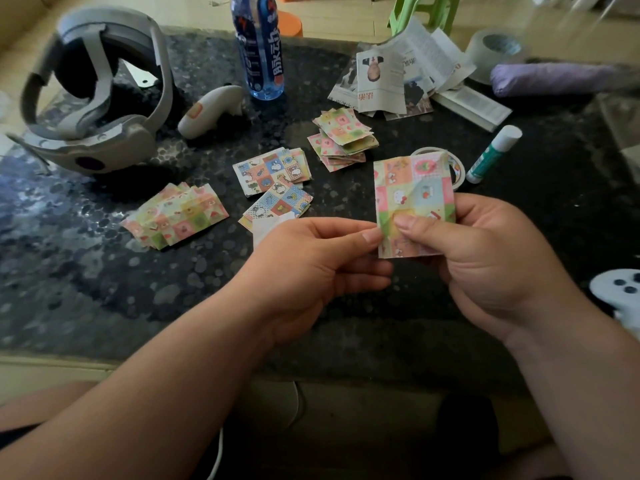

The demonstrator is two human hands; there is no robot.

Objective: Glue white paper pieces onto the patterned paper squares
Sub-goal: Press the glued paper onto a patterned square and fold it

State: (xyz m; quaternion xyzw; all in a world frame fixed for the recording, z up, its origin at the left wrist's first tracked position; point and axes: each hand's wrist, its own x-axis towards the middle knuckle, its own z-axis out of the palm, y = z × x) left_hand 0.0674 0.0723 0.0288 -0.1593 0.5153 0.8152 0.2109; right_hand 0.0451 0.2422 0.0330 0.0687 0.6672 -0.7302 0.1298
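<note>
the lower part of the patterned paper sits behind the thumb of your right hand, and the fingers of that hand are hidden behind the sheet. the paper also covers most of the small tape ring. your left hand hides part of a white paper piece. the top edge cuts off the bottle and the green stool; the right edge cuts the white controller. the clear tape roll is blurred, and the print on the torn pages is too small to read.
</note>
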